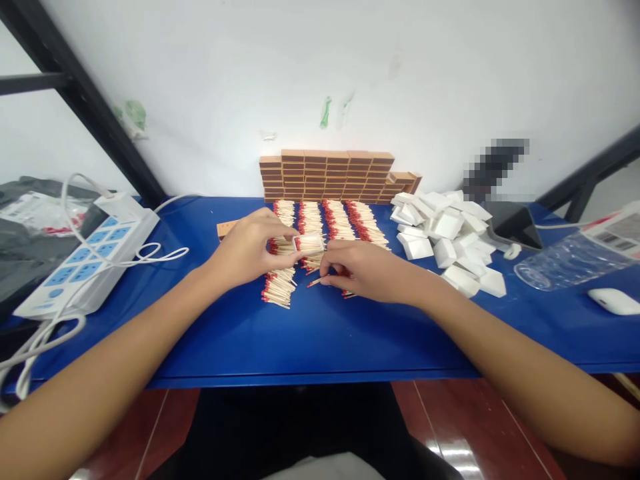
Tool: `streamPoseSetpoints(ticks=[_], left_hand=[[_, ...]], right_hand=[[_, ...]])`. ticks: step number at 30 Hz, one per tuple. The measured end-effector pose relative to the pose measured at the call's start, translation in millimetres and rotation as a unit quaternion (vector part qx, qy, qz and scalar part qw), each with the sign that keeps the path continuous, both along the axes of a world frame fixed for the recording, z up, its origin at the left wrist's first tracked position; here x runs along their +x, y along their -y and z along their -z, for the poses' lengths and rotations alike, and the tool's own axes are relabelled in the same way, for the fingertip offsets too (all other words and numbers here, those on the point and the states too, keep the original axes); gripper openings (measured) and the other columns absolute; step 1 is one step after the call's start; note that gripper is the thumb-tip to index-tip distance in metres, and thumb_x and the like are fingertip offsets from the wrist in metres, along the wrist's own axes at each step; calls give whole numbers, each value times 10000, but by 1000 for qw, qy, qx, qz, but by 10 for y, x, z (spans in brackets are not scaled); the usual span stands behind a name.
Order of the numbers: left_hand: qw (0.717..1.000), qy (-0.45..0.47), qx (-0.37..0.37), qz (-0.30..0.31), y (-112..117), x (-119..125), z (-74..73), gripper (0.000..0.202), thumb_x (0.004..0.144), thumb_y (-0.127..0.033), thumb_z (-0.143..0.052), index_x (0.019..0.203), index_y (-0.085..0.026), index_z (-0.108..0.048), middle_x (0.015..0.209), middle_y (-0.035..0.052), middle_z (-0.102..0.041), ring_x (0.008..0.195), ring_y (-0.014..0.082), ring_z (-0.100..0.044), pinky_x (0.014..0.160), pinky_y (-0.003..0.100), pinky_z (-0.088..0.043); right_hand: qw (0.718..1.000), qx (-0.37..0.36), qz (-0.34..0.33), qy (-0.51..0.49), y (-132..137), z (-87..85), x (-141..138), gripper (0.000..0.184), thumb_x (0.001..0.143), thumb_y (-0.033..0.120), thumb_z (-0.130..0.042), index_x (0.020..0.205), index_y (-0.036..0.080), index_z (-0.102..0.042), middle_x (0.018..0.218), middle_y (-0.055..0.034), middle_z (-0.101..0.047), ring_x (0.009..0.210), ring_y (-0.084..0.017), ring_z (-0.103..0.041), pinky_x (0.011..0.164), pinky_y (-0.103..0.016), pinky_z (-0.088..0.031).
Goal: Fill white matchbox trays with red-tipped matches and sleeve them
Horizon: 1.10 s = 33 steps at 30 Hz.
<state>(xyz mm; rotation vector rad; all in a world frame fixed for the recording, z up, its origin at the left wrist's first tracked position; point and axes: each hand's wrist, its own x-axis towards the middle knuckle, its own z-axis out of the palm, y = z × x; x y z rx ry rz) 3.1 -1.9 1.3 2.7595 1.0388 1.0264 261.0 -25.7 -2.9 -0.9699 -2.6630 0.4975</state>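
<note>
My left hand (pixel 253 247) grips a small white matchbox tray (pixel 309 243) by its end, with red-tipped matches lying inside it. Just to the right, my right hand (pixel 357 267) pinches a match (pixel 315 283) whose red head points left. Beneath and behind both hands, loose matches (pixel 369 223) lie on the blue table in several long rows, partly covered by my hands. An orange-brown matchbox cover (pixel 226 229) rests behind my left wrist, partly hidden.
Stacked matchboxes (pixel 325 175) stand against the wall. White empty trays (pixel 450 230) are heaped at the right, beside a dark device (pixel 515 225) and a clear plastic bottle (pixel 570 263). A power strip (pixel 90 257) with white cables (pixel 165 253) occupies the left of the blue table (pixel 320 347).
</note>
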Motion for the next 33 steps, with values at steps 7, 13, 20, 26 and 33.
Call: streamPoseSetpoints(ticks=[7, 13, 20, 26, 33], left_hand=[[1000, -9, 5, -7, -1, 6, 6, 206, 836, -361, -806, 984, -218, -809, 877, 39, -788, 890, 213, -668, 750, 301, -505], [999, -19, -12, 39, -4, -3, 8, 277, 862, -410, -791, 1036, -195, -804, 814, 43, -757, 837, 204, -631, 725, 306, -507], [996, -7, -33, 78, 21, 44, 40, 310, 851, -413, -805, 1074, -197, -799, 826, 61, -739, 828, 206, -619, 715, 318, -516], [996, -6, -38, 80, 25, 48, 35, 305, 846, -385, -814, 1086, -197, -798, 834, 63, -744, 834, 207, -617, 727, 327, -522], [995, -7, -43, 85, 34, 55, 37, 282, 851, -384, -808, 1065, -201, -800, 846, 61, -753, 850, 207, -627, 731, 323, -524]], right_hand=[[1000, -5, 13, 10, 39, -12, -14, 119, 1020, 198, -568, 932, 191, -647, 947, -41, -632, 756, -150, -580, 674, -282, -411], [989, 107, 73, -77, -15, -53, 4, 51, 1007, 220, -601, 969, 196, -626, 931, -44, -614, 783, -169, -555, 688, -286, -393], [982, 155, 98, -52, -71, 26, -13, 46, 1006, 206, -594, 971, 195, -622, 970, -62, -634, 827, -188, -589, 697, -298, -403], [983, 139, 101, -61, -83, 8, 13, 43, 981, 222, -638, 947, 197, -631, 935, -44, -626, 803, -175, -576, 688, -294, -396], [987, 102, 93, -84, -69, 33, -17, 62, 982, 208, -637, 924, 194, -623, 874, -17, -600, 729, -146, -529, 657, -272, -378]])
